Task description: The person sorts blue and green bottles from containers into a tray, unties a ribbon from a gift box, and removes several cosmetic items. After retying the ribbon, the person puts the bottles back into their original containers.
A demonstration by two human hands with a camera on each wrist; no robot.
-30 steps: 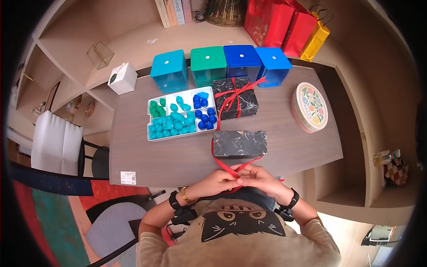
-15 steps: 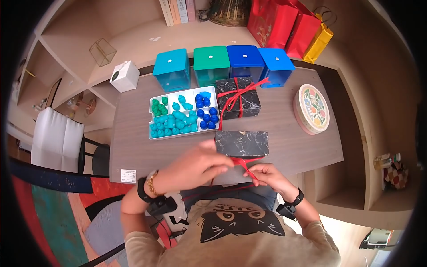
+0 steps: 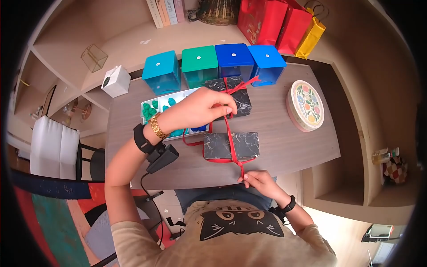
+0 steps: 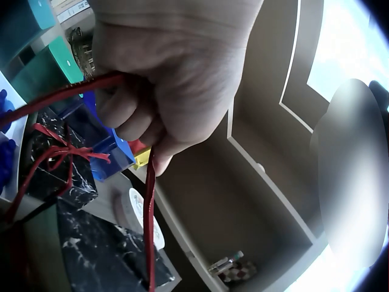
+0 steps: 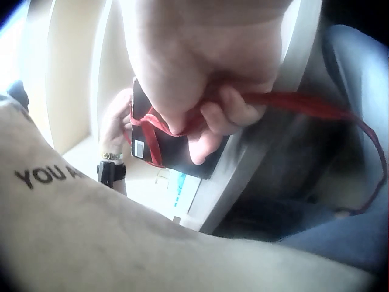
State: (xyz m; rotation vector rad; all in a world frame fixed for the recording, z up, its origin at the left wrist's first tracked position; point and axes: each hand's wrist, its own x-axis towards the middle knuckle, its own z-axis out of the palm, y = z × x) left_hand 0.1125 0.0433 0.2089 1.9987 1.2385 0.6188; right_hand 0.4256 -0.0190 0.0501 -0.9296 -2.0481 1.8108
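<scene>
A black marbled box [image 3: 218, 146] lies near the table's front edge, with a red ribbon [image 3: 231, 141] running over its top and along its front side. The left hand [image 3: 202, 107] is raised above and behind this box, fingers curled round one part of the ribbon; in the left wrist view the ribbon [image 4: 149, 225] hangs from that hand [image 4: 176, 73]. At the front edge, the right hand [image 3: 262, 183] pinches the ribbon close to where its strands cross. In the right wrist view, a ribbon tail [image 5: 304, 104] trails from the right hand [image 5: 206, 73].
Behind stands a second marbled box [image 3: 242, 100] tied with a red bow. The white tray [image 3: 147, 104] of coloured pieces is partly under the left forearm. Four lidded boxes, including a green one [image 3: 199, 58], line the back. A round floral tin [image 3: 307, 106] is at right.
The left hand has moved up and away from the front edge, drawing ribbon over the box top. The right hand has stayed near the front edge, pinching ribbon. The hands were together a second ago.
</scene>
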